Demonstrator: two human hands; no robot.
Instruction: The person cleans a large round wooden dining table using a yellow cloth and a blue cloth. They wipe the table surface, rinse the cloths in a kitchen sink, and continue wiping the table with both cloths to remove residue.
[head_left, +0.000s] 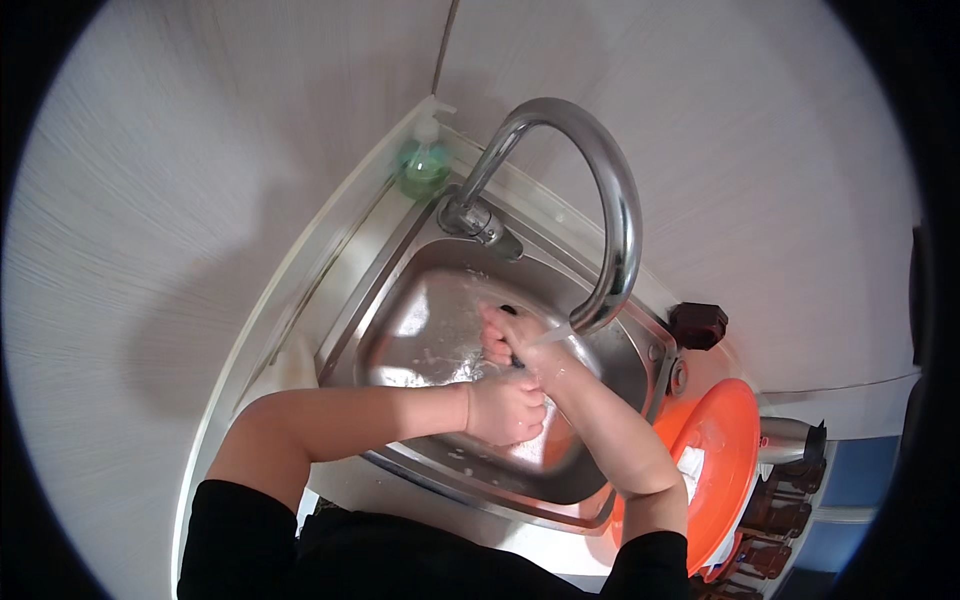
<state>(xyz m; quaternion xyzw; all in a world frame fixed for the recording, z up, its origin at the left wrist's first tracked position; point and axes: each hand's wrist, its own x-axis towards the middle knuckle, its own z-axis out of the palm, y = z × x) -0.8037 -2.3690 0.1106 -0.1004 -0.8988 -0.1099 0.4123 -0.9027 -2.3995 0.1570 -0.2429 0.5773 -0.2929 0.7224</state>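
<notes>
Both of my hands are over a stainless steel sink (427, 352). My right hand (511, 334) has its fingers curled around a small dark object (508, 309). Only bits of that object show past the fingers, so its kind is unclear. Close below it, my left hand (506, 411) is closed like a fist, and its palm side is hidden. Water runs from the curved chrome faucet (626, 225) onto my right wrist and forearm.
A pump bottle of green liquid (425, 169) stands in the corner behind the faucet. To the right are a dark red-brown container (698, 325), an orange plastic basin (731, 442) with something white in it, and a metal kettle (784, 440). Walls rise close at the left and back.
</notes>
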